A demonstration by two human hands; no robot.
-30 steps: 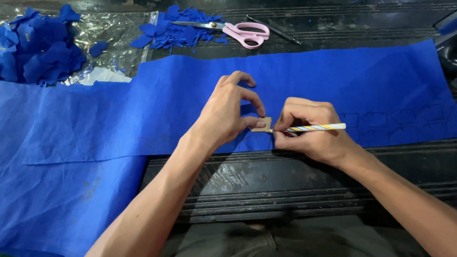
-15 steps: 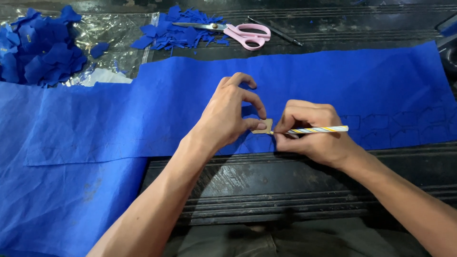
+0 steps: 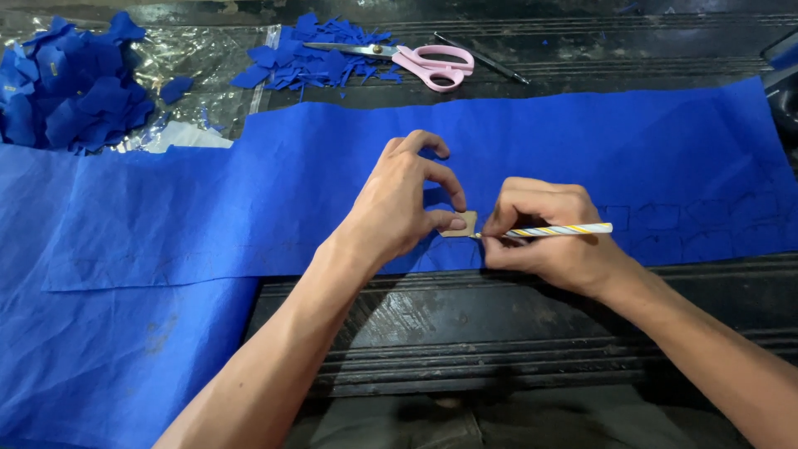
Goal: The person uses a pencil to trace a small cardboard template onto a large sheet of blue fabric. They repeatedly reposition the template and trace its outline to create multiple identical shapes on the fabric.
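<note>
Two hands work on blue cloth (image 3: 532, 150) on the desk (image 3: 465, 316): left hand (image 3: 399, 208), fingers narrow, pins a small tan card (image 3: 462, 224); right hand (image 3: 544, 237) grips a striped pencil (image 3: 561, 230), tip seemingly touching the card's edge.

cardboard piece (image 3: 462, 224) half under fingers (image 3: 449, 223)

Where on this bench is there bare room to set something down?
Free: the dark bench top below the blue fabric, between the forearms. Crowded: the far left with the pile of blue pieces, the scraps under the pink scissors, and around the cardboard template with both hands.
</note>
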